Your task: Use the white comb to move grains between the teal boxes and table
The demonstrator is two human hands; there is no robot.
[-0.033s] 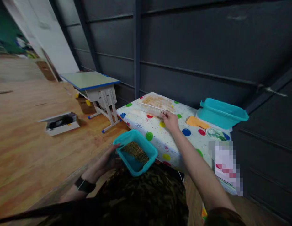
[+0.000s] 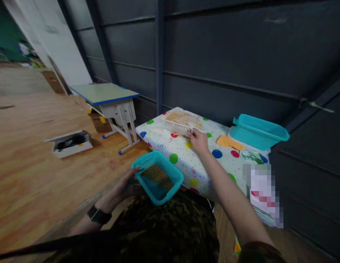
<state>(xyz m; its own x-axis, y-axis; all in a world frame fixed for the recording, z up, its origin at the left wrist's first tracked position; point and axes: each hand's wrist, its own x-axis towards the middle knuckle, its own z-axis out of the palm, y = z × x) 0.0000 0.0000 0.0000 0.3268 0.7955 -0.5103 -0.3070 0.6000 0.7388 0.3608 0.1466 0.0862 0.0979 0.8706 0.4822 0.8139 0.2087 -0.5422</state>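
Left hand: fingers curled around the rim of a turquoise plastic tub, held before the dotted bench; round tan beans inside. Right hand: fingers pinched on the near corner of a clear, rectangular tray on the bench. Judged part-done: grainy tan material remains in the tray.

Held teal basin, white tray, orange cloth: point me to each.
Held teal basin (image 2: 170,168): head view, inner wall at right.
White tray (image 2: 175,126): head view, near wall.
Orange cloth (image 2: 227,142): head view, its middle.
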